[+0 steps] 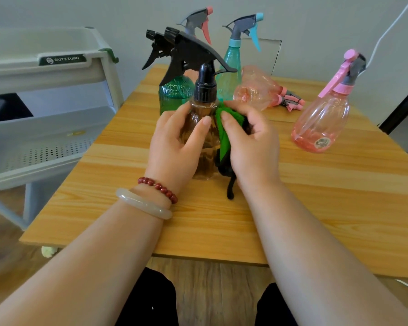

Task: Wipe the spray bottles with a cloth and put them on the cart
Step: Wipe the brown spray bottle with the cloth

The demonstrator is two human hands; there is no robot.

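My left hand (174,147) grips a brown spray bottle (204,114) with a black trigger head, held upright just above the wooden table (316,196). Against the bottle's right side my right hand (250,142) presses a green cloth (226,128). Behind stand a dark green bottle (174,91) with a black head, a teal bottle (232,64) with a blue trigger, and a bottle head with a salmon trigger (199,21). One pink bottle (259,88) lies on its side. Another pink bottle (323,121) stands upright at the right.
A white tiered cart (57,74) with perforated shelves stands left of the table. A white cable (386,31) runs down the wall at the right. A dark frame (400,107) leans at the far right edge. My knees are below the table's near edge.
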